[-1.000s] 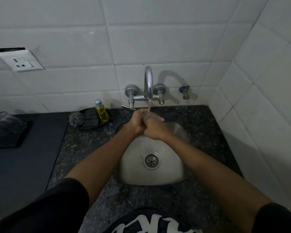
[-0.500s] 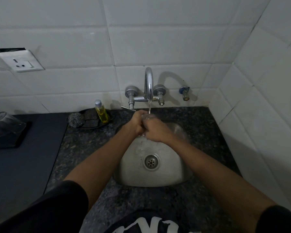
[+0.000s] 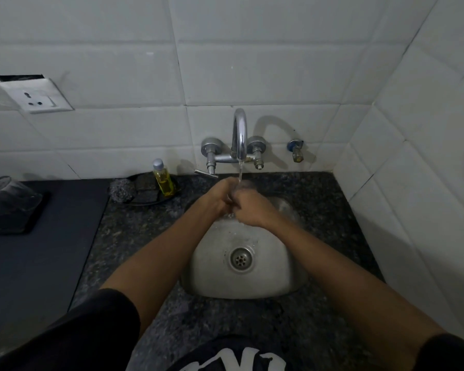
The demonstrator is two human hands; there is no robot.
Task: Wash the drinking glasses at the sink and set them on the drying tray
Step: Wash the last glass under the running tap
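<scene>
Both hands, left hand (image 3: 217, 197) and right hand (image 3: 249, 207), are clasping a barely visible glass (image 3: 243, 186) under running tap (image 3: 239, 135) water over the empty sink (image 3: 241, 285); another glass (image 3: 10, 192) is sitting on the tray (image 3: 24, 226).

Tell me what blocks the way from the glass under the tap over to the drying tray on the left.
Nothing visible blocks it. The soap bottle and steel scrubber sit back near the wall, between sink and tray; the counter in front of them is open.

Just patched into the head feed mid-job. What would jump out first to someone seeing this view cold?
Both hands, left hand and right hand, meet under the running tap above the steel sink, apparently around a clear glass that is barely visible between them. Far left, glassware sits on a dark tray, and a yellow soap bottle stands by the wall.
</scene>
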